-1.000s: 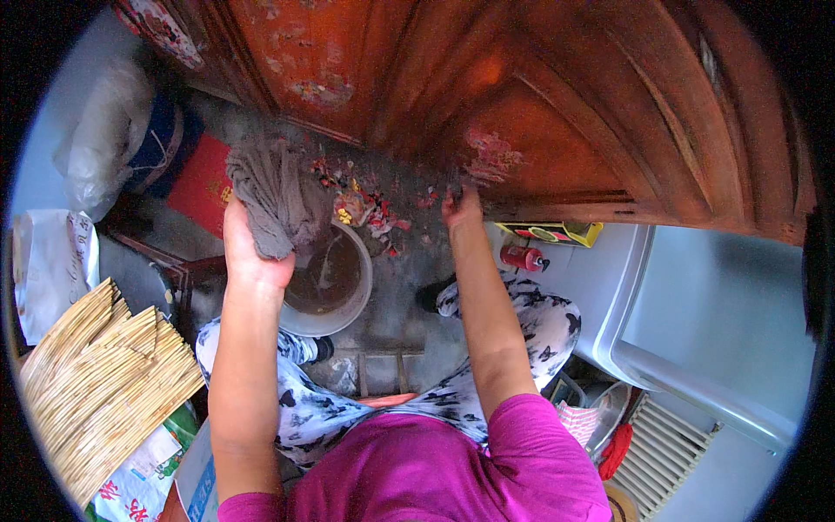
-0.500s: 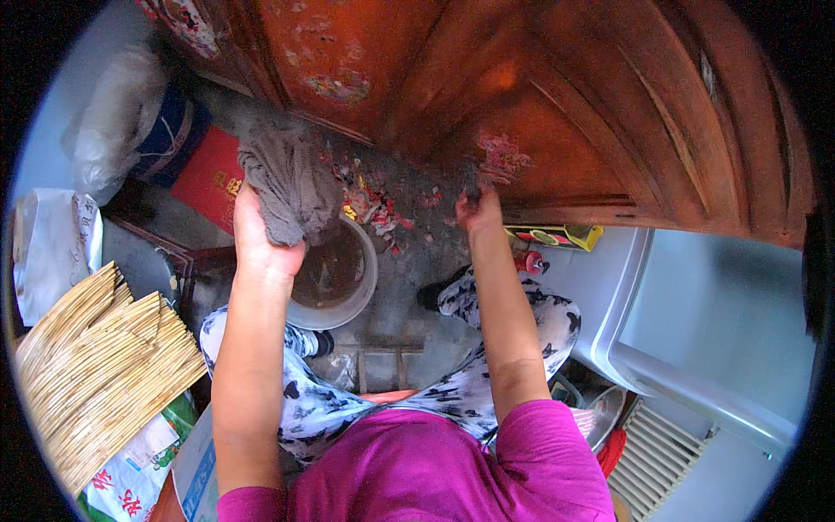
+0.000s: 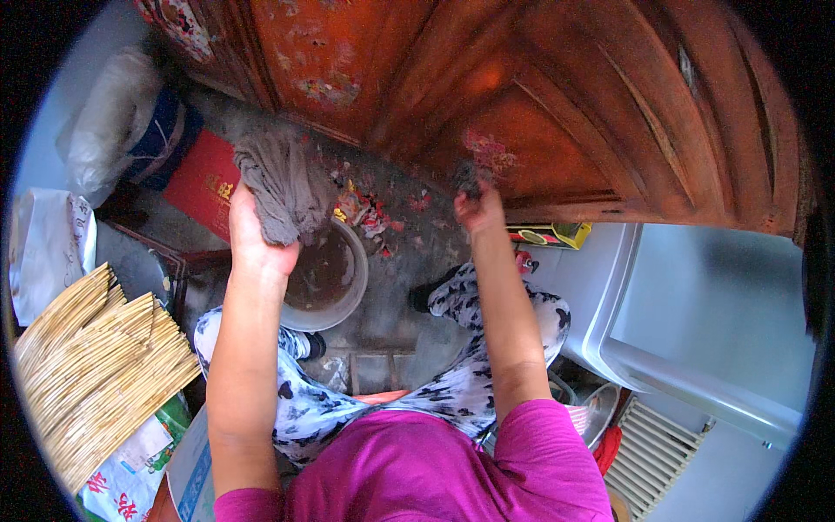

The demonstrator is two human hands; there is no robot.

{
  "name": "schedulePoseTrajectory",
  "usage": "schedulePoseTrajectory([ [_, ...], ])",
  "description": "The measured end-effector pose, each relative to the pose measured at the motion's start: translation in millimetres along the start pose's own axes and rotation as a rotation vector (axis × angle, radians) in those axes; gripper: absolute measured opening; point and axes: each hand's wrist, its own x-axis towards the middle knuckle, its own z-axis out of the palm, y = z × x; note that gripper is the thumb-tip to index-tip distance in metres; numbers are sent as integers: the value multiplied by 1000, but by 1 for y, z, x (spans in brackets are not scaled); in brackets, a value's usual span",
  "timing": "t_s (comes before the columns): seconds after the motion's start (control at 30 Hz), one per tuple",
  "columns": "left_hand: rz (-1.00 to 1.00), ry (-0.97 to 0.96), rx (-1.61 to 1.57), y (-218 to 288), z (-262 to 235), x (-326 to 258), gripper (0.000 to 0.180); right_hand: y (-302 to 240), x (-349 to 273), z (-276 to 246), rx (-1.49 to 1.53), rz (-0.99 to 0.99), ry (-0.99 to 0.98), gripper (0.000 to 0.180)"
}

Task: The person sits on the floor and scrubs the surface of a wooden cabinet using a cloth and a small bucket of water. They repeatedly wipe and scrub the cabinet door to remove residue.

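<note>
My left hand (image 3: 252, 239) grips a bunched grey rag (image 3: 283, 187), held up above a round basin (image 3: 348, 291) of brown murky water on the floor. My right hand (image 3: 478, 207) is closed around a small dark wad of cloth pressed against the lower edge of a red-brown carved wooden door (image 3: 487, 96). Both arms reach forward from a magenta shirt. My knees in black-and-white patterned trousers flank the basin.
Torn red paper scraps (image 3: 370, 209) litter the grey floor before the door. A bundle of straw-coloured sticks (image 3: 91, 365) lies at left, beside a red box (image 3: 204, 183) and a white sack (image 3: 109, 122). A white appliance (image 3: 704, 322) stands at right.
Both hands have risen toward the door. The left hand lifted the rag clear of the basin, and the right hand moved up along the door's lower edge.
</note>
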Motion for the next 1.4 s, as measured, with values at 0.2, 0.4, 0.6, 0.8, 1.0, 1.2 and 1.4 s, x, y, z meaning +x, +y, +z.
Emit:
schedulePoseTrajectory([
  [0.2, -19, -68, -9, -1, -9, 10, 38, -7, 78, -35, 26, 10, 251, 21],
  [0.4, -13, 18, 5, 2, 7, -7, 39, -20, -39, 23, 51, 13, -19, 12],
  [0.6, 9, 47, -4, 0, -2, 5, 43, 16, 29, -9, -125, 77, 25, 14],
  [0.8, 3, -6, 8, -3, 0, 5, 40, 10, 57, 25, -62, -46, 80, 15],
  [1.0, 33, 55, -17, 3, 0, -3, 38, -5, -41, 84, 161, 108, 31, 13],
  [1.2, 33, -15, -26, 6, -7, 0, 40, 8, -42, 57, -35, -179, -102, 14],
  [1.4, 9, -18, -28, 2, -5, 4, 38, 46, 47, 58, -124, -111, 252, 19],
])
